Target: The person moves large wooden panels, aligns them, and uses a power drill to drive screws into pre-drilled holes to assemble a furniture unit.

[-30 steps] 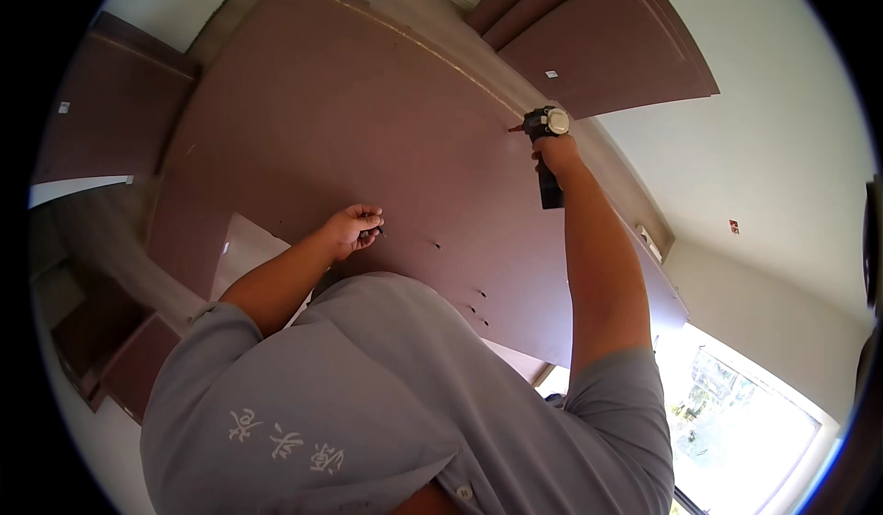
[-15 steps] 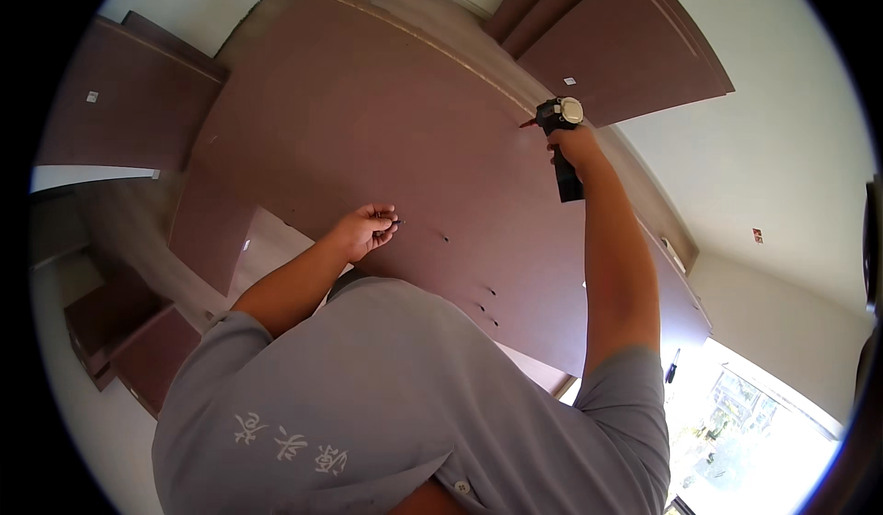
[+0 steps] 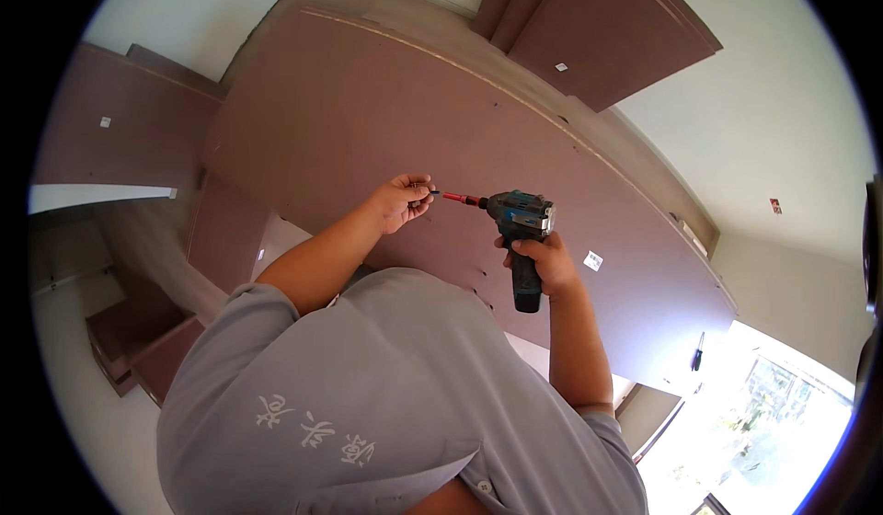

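My right hand [image 3: 544,262] is wrapped around the grip of a black and blue cordless screwdriver [image 3: 524,216]. Its red bit [image 3: 460,199] points left, toward my left hand [image 3: 401,202]. Between the pinched fingertips of that hand sits a small dark screw [image 3: 436,192], close to the bit's tip; whether they touch I cannot tell. Both hands are above a large brown board [image 3: 368,120]. Loose dark screws [image 3: 475,290] lie on it near my body, partly hidden behind my shirt.
More brown panels [image 3: 589,37] lean against the far right wall, and others [image 3: 120,120] stand at the left. A dark-handled tool [image 3: 698,353] lies at the board's right end. Beyond it is a bright window [image 3: 773,414]. A white label [image 3: 593,260] marks the board.
My right hand has brought the cordless screwdriver from the board's far edge back toward my left hand. The left hand has risen slightly, keeping its pinch on the screw.
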`<control>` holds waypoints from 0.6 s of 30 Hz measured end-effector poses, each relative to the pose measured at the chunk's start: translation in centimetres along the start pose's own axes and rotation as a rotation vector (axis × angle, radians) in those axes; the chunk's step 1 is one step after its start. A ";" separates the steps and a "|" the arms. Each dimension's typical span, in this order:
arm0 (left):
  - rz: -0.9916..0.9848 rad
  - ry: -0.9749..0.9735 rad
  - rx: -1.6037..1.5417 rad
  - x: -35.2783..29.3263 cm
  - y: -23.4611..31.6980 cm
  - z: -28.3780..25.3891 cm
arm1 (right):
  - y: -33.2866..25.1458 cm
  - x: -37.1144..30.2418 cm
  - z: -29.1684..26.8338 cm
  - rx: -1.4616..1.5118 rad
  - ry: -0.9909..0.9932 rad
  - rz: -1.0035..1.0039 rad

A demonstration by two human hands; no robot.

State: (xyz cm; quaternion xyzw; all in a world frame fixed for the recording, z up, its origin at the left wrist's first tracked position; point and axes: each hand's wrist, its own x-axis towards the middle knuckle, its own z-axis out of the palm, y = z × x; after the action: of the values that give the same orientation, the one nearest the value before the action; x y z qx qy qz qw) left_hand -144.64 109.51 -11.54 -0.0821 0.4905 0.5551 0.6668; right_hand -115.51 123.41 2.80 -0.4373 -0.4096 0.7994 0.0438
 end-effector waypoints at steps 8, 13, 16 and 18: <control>-0.063 -0.106 0.102 1.6 -2.1 3.5 | 2.5 -2.4 -3.5 -0.002 0.070 -0.034; -0.190 -0.088 0.275 3.0 -6.7 8.1 | 4.3 -4.6 -8.0 0.100 0.076 -0.026; -0.179 -0.010 0.382 4.7 -9.2 10.6 | 5.3 -3.5 -10.1 -0.003 0.165 -0.060; -0.148 0.025 0.374 5.5 -10.0 11.3 | 5.6 -1.6 -11.7 -0.099 0.279 -0.076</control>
State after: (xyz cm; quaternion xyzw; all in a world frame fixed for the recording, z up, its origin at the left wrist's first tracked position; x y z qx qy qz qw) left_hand -130.61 116.81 -14.36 0.0002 0.5859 0.4028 0.7032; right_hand -104.25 126.24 -3.34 -0.5300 -0.4547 0.7074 0.1090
